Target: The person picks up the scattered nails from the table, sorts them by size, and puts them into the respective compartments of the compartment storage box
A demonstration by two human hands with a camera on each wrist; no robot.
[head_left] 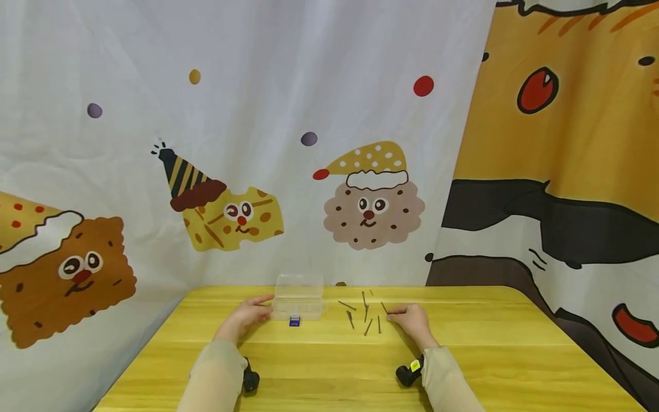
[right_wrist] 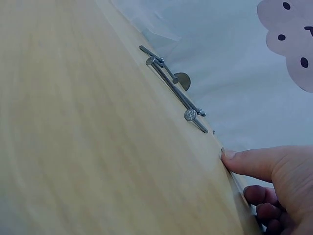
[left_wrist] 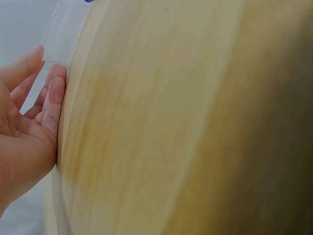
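A clear plastic box [head_left: 297, 309] stands with its lid raised and a small blue piece [head_left: 294, 321] at its front. My left hand [head_left: 246, 316] touches the box's left end with extended fingers; in the left wrist view the fingertips of that hand [left_wrist: 29, 117] meet the end of the box [left_wrist: 63, 34]. My right hand [head_left: 413, 321] pinches a thin nail [head_left: 384, 307] at the right of the loose nails. In the right wrist view my right hand [right_wrist: 279, 188] has one fingertip low at the table, the other fingers curled; the nail there is mostly hidden.
Several loose metal nails [head_left: 366, 312] lie between the box and my right hand, pointing different ways; some cross in the right wrist view. The wooden table [head_left: 329, 366] ends at a pale cartoon-printed curtain [head_left: 257, 114] behind the box.
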